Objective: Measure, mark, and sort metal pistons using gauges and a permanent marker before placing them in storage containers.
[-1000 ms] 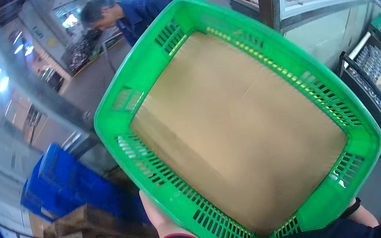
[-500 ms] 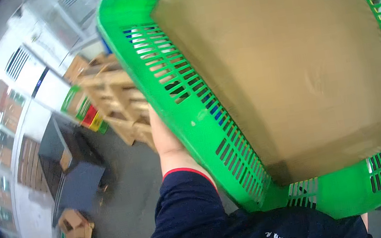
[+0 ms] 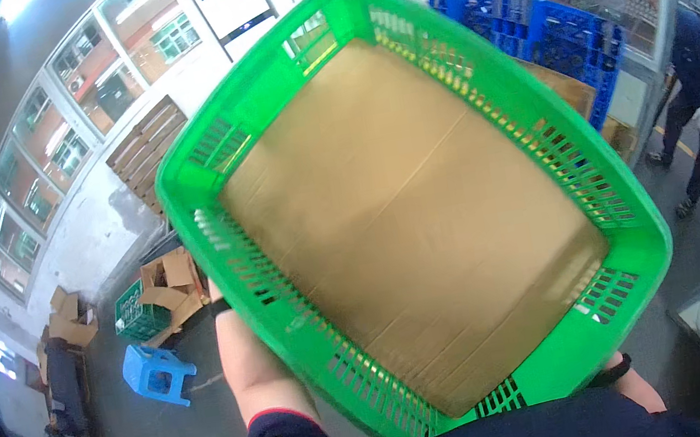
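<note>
Green slotted plastic crate [image 3: 559,361], its bottom covered by a brown cardboard sheet [image 3: 422,206], is held before the torso with its open side toward the viewer. The step in hand is judged to be carrying; for the next move, an even hold from both sides and a watched path across the floor are called for. The crate is flanked by the left forearm [image 3: 267,376] and the right wrist [image 3: 643,390]; both hands are largely hidden by it, so how far the fingers are closed cannot be told, though support from either side is suggested. Beyond, a blue plastic stool [image 3: 156,373] is seen at left, with blue plastic pallets [image 3: 490,14] stood on edge behind the crate and a dark-clothed co-worker [image 3: 698,72] at far right.
</note>
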The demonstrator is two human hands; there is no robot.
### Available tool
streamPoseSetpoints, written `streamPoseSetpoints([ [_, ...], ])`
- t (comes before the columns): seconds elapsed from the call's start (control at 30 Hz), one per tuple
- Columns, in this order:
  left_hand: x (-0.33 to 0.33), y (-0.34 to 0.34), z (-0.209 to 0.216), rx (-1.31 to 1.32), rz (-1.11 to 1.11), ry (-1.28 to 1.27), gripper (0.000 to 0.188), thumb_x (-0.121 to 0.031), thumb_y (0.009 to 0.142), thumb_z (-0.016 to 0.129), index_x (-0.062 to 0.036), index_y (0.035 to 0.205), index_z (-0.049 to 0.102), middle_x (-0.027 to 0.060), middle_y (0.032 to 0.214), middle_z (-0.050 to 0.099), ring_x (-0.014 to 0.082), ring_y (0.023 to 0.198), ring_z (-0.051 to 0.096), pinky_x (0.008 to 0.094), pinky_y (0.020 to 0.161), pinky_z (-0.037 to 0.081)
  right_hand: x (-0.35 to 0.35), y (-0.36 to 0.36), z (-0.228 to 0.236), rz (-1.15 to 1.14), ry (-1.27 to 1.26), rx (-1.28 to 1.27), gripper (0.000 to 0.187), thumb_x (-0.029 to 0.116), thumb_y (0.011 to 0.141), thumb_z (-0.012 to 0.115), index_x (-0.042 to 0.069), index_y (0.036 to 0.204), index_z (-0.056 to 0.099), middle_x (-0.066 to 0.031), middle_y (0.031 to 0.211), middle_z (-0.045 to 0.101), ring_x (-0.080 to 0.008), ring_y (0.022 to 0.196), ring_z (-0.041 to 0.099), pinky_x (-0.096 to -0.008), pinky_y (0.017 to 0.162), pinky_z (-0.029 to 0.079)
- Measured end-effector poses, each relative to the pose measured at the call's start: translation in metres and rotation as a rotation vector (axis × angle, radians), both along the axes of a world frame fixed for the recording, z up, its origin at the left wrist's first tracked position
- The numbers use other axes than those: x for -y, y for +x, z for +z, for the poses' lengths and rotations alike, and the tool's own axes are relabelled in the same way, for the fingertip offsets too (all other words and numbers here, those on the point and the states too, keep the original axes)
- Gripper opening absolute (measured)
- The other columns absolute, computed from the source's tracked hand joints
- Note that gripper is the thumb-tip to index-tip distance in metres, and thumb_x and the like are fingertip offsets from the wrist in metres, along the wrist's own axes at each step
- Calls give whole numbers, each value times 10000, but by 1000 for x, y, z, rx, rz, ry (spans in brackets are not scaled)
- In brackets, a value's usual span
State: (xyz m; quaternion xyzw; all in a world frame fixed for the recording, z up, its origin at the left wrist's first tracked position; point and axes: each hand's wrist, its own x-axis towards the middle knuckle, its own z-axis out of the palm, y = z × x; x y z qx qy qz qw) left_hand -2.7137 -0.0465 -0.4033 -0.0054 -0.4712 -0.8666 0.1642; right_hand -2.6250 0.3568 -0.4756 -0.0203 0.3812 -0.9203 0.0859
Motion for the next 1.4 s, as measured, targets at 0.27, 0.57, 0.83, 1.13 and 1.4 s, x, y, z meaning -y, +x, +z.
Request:
streamPoseSetpoints([
  [0.27, 126, -106, 49, -56, 112, 20, 372, -413, 984, 479, -108, 1144, 619, 57, 999, 613, 195, 880, 586, 361, 743, 505, 128, -159, 55, 92, 43, -19, 376, 328, 972, 523, 54, 1225, 574, -114, 1130, 648, -253, 983, 628, -406, 882, 520],
  [0.57, 104, -156, 52, -59, 166, 80, 347, -395, 988, 483, -113, 1129, 628, 52, 978, 615, 186, 862, 588, 354, 726, 508, 118, -246, 78, 123, 132, 17, 377, 332, 974, 517, 50, 1216, 577, -118, 1127, 648, -256, 982, 625, -406, 884, 516],
  [0.83, 157, -246, 63, -2, 178, 188, 372, -415, 988, 482, -133, 1196, 608, 24, 1056, 603, 174, 918, 552, 361, 809, 483, 146, -344, 90, 132, 210, 65, 378, 335, 975, 512, 46, 1208, 581, -122, 1123, 648, -258, 982, 623, -405, 886, 513],
  [1.13, 347, -278, 37, 317, 249, 56, 392, -399, 989, 482, -110, 1236, 580, 49, 1134, 594, 195, 1004, 545, 367, 876, 466, 206, -468, 97, 141, 239, 167, 379, 340, 976, 507, 42, 1199, 584, -126, 1119, 649, -260, 982, 621, -405, 888, 510],
  [1.4, 503, -209, 1, 662, 367, -115, 418, -383, 990, 482, -88, 1276, 553, 74, 1211, 586, 216, 1091, 537, 374, 943, 448, 261, -544, 49, 213, 222, 285, 381, 343, 978, 502, 39, 1190, 587, -129, 1116, 649, -263, 982, 618, -404, 890, 507],
])
